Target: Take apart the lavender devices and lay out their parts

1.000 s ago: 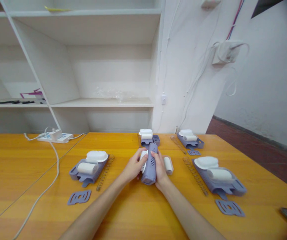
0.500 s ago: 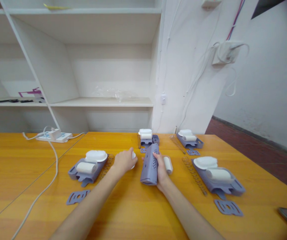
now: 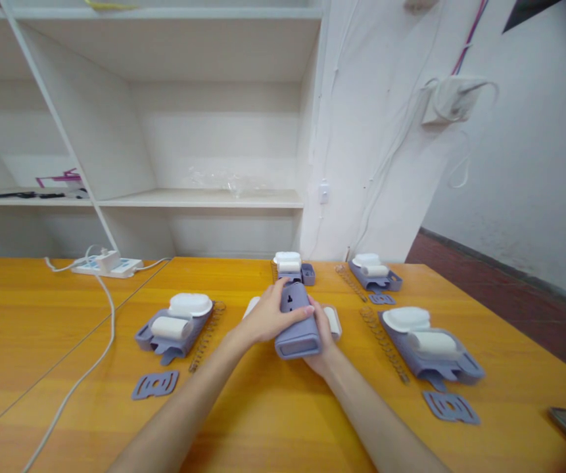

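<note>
Both of my hands hold a purple plastic housing [image 3: 296, 322] just above the middle of the orange table [image 3: 273, 420]. My left hand [image 3: 267, 318] wraps over its top and left side, fingers closed on it. My right hand [image 3: 323, 341] grips it from the right and underneath. A white oval cap [image 3: 252, 306] lies on the table just left of my left hand. Right of my right hand sits a white roller [image 3: 333, 322].
Several sets of the same parts lie around: purple housings with white rollers and caps at the left [image 3: 171, 328], right [image 3: 430, 348] and back [image 3: 290, 268], [image 3: 375, 276], each with a spring and a flat purple plate [image 3: 156, 384]. A power strip [image 3: 108, 265] with cable sits back left.
My left hand set the white cap down on the table and came back onto the housing. The housing has turned so that a different face now points up.
</note>
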{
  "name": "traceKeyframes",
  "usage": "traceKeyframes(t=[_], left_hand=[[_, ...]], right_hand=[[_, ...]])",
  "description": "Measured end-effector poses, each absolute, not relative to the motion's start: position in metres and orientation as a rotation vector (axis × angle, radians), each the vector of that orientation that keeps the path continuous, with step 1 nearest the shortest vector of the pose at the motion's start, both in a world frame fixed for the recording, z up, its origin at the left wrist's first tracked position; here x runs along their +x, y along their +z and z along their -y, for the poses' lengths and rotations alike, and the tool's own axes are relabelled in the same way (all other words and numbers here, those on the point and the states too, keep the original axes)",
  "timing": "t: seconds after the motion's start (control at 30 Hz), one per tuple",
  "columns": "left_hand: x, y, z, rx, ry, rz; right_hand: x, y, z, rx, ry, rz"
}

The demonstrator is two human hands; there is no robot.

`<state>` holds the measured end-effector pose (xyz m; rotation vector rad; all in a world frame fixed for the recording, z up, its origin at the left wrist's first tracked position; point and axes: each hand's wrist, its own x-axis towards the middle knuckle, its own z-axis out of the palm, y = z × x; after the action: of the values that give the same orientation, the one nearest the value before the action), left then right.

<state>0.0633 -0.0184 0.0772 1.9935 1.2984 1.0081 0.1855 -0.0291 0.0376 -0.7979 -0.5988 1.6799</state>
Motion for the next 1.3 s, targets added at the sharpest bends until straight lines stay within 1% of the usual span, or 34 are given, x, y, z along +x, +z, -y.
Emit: traceKeyframes(t=[0.1, 0.17, 0.4, 0.47, 0.57, 0.7, 0.77, 0.9, 1.1, 1.3], left_hand=[[0.064, 0.073, 0.010, 1.666, 1.041, -1.407], [0.064, 0.071, 0.002, 1.548, 1.050, -1.443], [0.068, 0.067, -0.015, 1.512, 1.356, -1.546], [0.069, 0.071, -0.016, 1.550, 1.413, -1.614], [0.067, 0.079, -0.019, 1.625, 1.485, -1.708], [0.064, 0.087, -0.020, 1.707, 1.493, -1.687], [0.064, 0.089, -0.018, 1.706, 1.503, -1.662], [0.067, 0.092, -0.016, 1.701, 1.510, -1.608], [0.069, 0.094, -0.017, 1.713, 1.460, -1.545], [0.071, 0.097, -0.017, 1.800, 1.492, -1.594]], right_hand=[[0.179, 0.036, 0.031, -0.787, 1.707, 0.655], [0.175, 0.034, 0.032, -0.774, 1.674, 0.697], [0.176, 0.040, 0.041, -0.811, 1.520, 0.877], [0.182, 0.042, 0.046, -0.817, 1.553, 0.944], [0.192, 0.042, 0.053, -0.834, 1.696, 1.061], [0.196, 0.040, 0.057, -0.788, 1.882, 0.994], [0.195, 0.039, 0.056, -0.778, 1.915, 0.903], [0.188, 0.038, 0.056, -0.792, 1.840, 0.833], [0.183, 0.041, 0.059, -0.888, 1.677, 0.900], [0.180, 0.039, 0.059, -0.877, 1.686, 0.841]])
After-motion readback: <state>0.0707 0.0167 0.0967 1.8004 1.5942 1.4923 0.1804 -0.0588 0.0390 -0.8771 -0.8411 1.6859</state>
